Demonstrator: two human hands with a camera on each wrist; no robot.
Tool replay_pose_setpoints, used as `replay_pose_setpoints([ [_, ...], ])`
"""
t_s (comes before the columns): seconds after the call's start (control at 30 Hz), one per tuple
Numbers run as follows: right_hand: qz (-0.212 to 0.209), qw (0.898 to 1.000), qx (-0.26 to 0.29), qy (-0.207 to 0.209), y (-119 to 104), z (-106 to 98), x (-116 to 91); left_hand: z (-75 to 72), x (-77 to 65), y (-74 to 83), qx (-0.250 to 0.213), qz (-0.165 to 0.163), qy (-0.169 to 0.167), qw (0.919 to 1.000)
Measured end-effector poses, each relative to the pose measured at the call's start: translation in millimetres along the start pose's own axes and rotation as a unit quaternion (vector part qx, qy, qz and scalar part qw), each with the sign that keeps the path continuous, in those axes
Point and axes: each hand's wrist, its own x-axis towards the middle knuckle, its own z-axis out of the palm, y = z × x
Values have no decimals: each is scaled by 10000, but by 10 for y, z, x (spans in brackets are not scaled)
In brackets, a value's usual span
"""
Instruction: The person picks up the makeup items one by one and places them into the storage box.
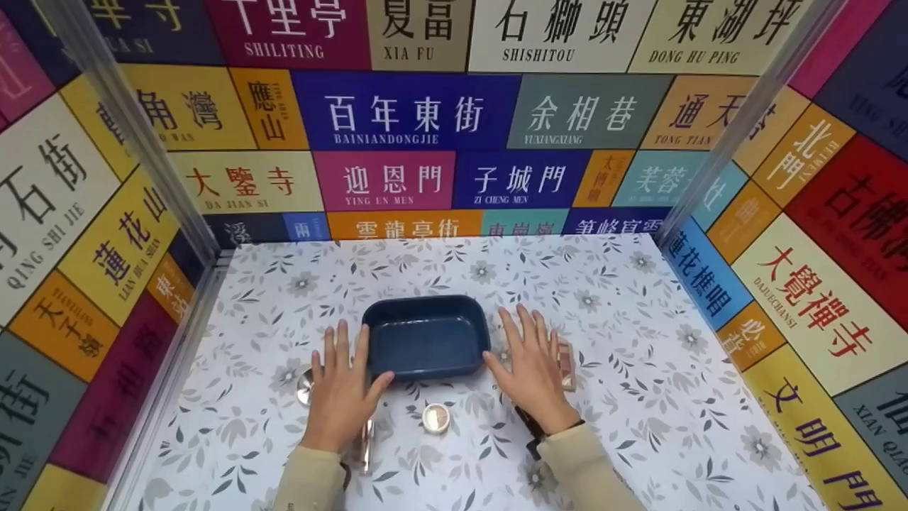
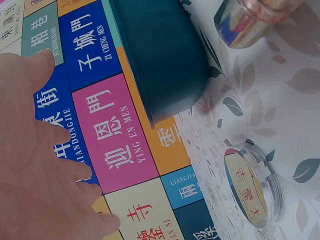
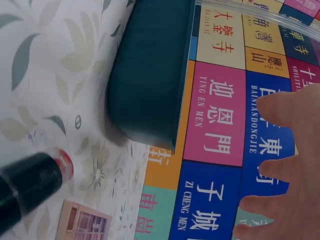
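A dark blue rectangular dish (image 1: 429,348) sits on the patterned table, its hollow facing up with nothing inside. Beside its left end is my left hand (image 1: 344,397), fingers straight and pointing away from me. My right hand (image 1: 532,372) lies at the other end, fingers spread, thumb tip near the dish's corner. Both hands hold nothing. Partly behind the left hand are a round mirrored compact (image 2: 250,187) and a shiny metallic tube (image 2: 252,22). By the right hand are a makeup palette (image 3: 85,225) and a dark tube with a reddish clear end (image 3: 32,182).
A small round powder case (image 1: 435,419) with a two-tone face lies in front of the dish. The white table (image 1: 638,397) has a grey leaf and flower print. Panels of coloured place-name signs (image 1: 404,110) wall it in at the back and both sides.
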Motion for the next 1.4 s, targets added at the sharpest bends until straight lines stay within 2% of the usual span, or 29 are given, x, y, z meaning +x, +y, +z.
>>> replay_pose_setpoints([
  [0.23,-64,9999,-7,-154,131,-26,35,14,18,-38,-149,38,-135,9998],
  [0.43,-74,9994,-208,-249,263,-49,47,75,75,-54,-92,74,-286,9995],
  [0.7,-143,9988,-139,-454,437,-55,38,154,90,-95,-165,51,-361,9992],
  [0.87,-148,9982,-195,-539,536,-43,25,173,102,-94,-223,52,-529,9983],
  [1.23,-275,9943,-454,-922,720,-53,37,246,138,-118,-408,221,-291,9985],
  [1.4,-365,9931,-425,-1026,823,-46,3,295,149,-139,-398,106,-428,9982],
])
